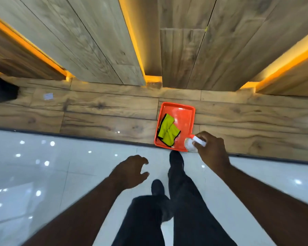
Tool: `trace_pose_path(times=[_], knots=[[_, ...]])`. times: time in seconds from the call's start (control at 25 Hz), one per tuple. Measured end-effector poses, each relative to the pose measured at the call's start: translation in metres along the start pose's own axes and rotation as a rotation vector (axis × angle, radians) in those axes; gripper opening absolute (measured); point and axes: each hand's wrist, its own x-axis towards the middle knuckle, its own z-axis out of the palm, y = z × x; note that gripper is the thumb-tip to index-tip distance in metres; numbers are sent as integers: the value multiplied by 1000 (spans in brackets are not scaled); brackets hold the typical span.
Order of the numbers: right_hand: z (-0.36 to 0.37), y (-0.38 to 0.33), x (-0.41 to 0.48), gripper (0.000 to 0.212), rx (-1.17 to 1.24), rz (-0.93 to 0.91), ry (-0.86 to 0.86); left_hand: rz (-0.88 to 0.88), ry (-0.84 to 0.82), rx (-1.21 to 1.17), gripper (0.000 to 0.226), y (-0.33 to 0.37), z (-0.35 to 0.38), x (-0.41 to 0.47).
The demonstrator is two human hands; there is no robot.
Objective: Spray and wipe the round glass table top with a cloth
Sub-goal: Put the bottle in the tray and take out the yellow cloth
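R hand (210, 150) grips spray bottle (194, 143) at orange tray (185, 110) edge.
L hand (130, 172) loose, holding nothing; yellow-green cloth (167, 133) in tray.

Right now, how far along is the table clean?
Done: nothing that shows; the glass table is out of view. In hand: the right hand grips the spray bottle at the tray's near corner; the left hand hangs open, empty. Left: the cloth lies in the tray, not picked up, so spraying and wiping likely all remain.
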Motion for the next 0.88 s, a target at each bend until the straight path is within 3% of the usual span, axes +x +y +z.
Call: trace_pose_path(times=[0.24,0.48,0.76,0.88], knots=[[93,66,180,18,-116,38,-134,-42,-60,-123,39,-38,31,165],[170,119,284,22,-248,-43,-146,25,80,-175,40,-79,52,300],[190,116,300,38,-618,-14,-202,34,120,-273,35,-110,60,315],[202,101,291,68,-661,-220,-120,44,139,-255,30,-121,56,308]])
